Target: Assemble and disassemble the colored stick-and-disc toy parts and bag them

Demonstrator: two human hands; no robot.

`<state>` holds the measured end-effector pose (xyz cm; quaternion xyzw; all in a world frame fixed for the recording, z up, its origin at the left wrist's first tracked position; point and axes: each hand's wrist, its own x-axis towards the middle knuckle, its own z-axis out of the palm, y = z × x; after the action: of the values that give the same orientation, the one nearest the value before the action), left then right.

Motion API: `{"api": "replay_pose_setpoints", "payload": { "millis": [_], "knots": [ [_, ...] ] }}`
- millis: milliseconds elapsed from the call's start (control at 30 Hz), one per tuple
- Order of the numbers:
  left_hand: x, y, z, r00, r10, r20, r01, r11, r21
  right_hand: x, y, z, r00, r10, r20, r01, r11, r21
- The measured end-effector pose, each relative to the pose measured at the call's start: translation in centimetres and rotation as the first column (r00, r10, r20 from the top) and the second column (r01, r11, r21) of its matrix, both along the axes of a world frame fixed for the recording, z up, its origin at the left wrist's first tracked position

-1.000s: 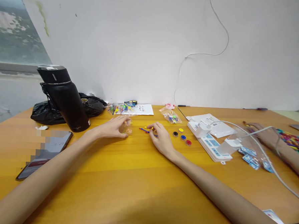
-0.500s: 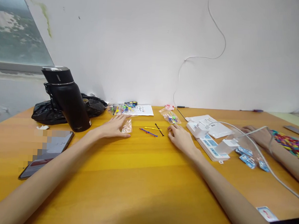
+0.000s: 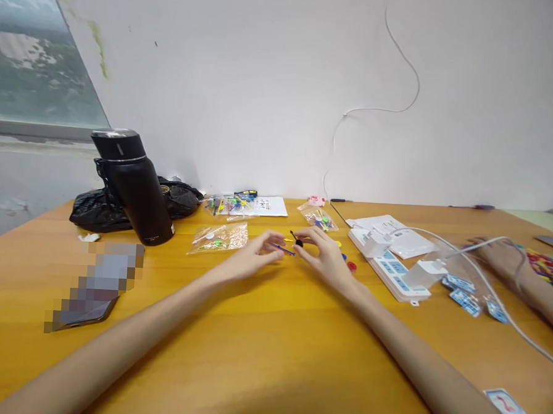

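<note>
My right hand point(image 3: 324, 256) pinches a small black round piece point(image 3: 299, 243) between thumb and fingers. A thin black stick with a pointed tip point(image 3: 293, 234) shows just beside that piece; I cannot tell whether the two are joined. My left hand point(image 3: 248, 255) is half curled, thumb and forefinger apart, close to a blue stick point(image 3: 283, 249). Part of a yellow stick point(image 3: 288, 239) peeks out between the hands. Right of my right hand are small round pieces: a yellow one point(image 3: 338, 243), a blue one point(image 3: 344, 257) and a red one point(image 3: 352, 266).
Left stand a black bottle point(image 3: 140, 194), a black plastic bag point(image 3: 95, 210) and a phone point(image 3: 96, 290). A clear bag point(image 3: 222, 236) lies beyond my left hand. Right are a power strip point(image 3: 396, 275) with cables, blue-white packets point(image 3: 464, 300) and another person's hand point(image 3: 496, 252).
Both hands have come closer together over the sticks. My right hand has taken hold of the black round piece. The clear bag is uncovered, and small coloured round pieces now show on the right.
</note>
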<state>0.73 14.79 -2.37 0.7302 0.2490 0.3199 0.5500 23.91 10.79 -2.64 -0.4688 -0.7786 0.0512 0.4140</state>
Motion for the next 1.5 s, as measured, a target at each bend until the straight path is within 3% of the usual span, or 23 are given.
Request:
{"api": "replay_pose_setpoints", "payload": {
  "millis": [67,133,233,433,500,600,733,900,1133,1300,1367,1433,1500],
  "knots": [
    [0.9,-0.5,-2.1,0.985,-0.055,0.167,0.099,0.958,-0.271,-1.2,-0.5,-0.1,0.993,0.107,-0.046,-0.109,0.993,-0.046],
    [1.3,-0.7,-3.4,0.967,-0.038,0.251,0.140,0.904,-0.403,-1.8,-0.9,-0.3,0.980,0.173,-0.097,-0.182,0.979,-0.091],
    [1.1,-0.5,-4.0,0.955,-0.007,0.297,0.153,0.869,-0.471,-2.2,-1.0,-0.6,0.959,0.199,-0.203,-0.228,0.965,-0.130],
    [0.8,-0.1,-3.4,0.941,0.045,0.336,0.135,0.859,-0.494,-2.6,-1.3,-0.3,0.926,0.233,-0.296,-0.292,0.941,-0.173],
    [0.8,-0.2,-3.3,0.940,0.062,0.337,0.121,0.860,-0.496,-2.4,-1.2,-0.2,0.950,0.187,-0.252,-0.234,0.957,-0.173],
    [0.8,-0.2,-3.2,0.942,0.087,0.326,0.089,0.867,-0.490,-1.3,-0.5,-0.7,0.996,-0.028,-0.087,0.015,0.990,-0.142],
    [0.8,-0.2,-3.2,0.944,0.093,0.316,0.073,0.876,-0.477,0.7,0.7,-2.0,0.922,-0.287,0.260,0.322,0.941,-0.105],
    [0.8,-0.2,-3.2,0.947,0.083,0.310,0.076,0.882,-0.466,1.4,1.1,-1.8,0.805,-0.367,0.467,0.464,0.879,-0.107],
    [0.8,-0.4,-3.2,0.945,0.089,0.314,0.075,0.878,-0.474,1.3,0.8,-1.5,0.709,-0.416,0.569,0.542,0.838,-0.062],
    [0.7,-0.4,-3.0,0.941,0.077,0.328,0.100,0.866,-0.491,1.9,1.4,-1.7,0.746,-0.406,0.527,0.517,0.853,-0.075],
    [0.6,-0.4,-3.0,0.941,0.078,0.329,0.102,0.861,-0.498,2.0,1.6,-1.6,0.819,-0.369,0.440,0.466,0.874,-0.134],
    [0.6,-0.3,-3.0,0.941,0.081,0.329,0.102,0.858,-0.504,1.8,1.6,-1.5,0.939,-0.278,0.205,0.321,0.920,-0.225],
    [0.6,-0.2,-3.1,0.940,0.080,0.331,0.106,0.855,-0.508,1.2,1.4,-1.4,0.985,-0.143,-0.101,0.110,0.953,-0.282]
  ]
}}
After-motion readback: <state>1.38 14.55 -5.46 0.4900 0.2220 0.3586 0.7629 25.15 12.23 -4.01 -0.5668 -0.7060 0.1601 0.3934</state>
